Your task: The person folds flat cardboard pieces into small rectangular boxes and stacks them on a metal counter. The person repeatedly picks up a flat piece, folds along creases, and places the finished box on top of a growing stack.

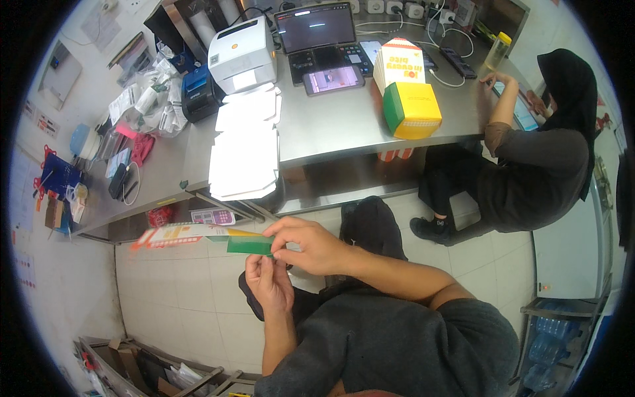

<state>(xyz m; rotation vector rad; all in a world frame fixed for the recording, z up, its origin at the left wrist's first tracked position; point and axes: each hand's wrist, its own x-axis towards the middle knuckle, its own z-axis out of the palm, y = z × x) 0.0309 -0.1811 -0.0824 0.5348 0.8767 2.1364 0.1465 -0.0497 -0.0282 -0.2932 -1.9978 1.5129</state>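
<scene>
A printed food carton blank (249,245), green and yellow with a white and orange end, is held edge-on over the floor in front of me. My right hand (311,246) pinches its green end from above, thumb and fingers closed on it. Just below, my left hand (270,283) has its fingertips closed on the lower edge of that same end. Past my hands, several white cardboard blanks (245,155) lie flat along the steel table. A folded yellow and green carton (413,111) stands to the right, against white and yellow printed cartons (399,63).
On the steel table (324,129) are a white label printer (242,54), an open laptop (316,40) and a lit phone (333,81). Plastic bags (155,99) pile up at left. A seated person (546,159) holds a phone at right. A rack (165,370) stands at lower left.
</scene>
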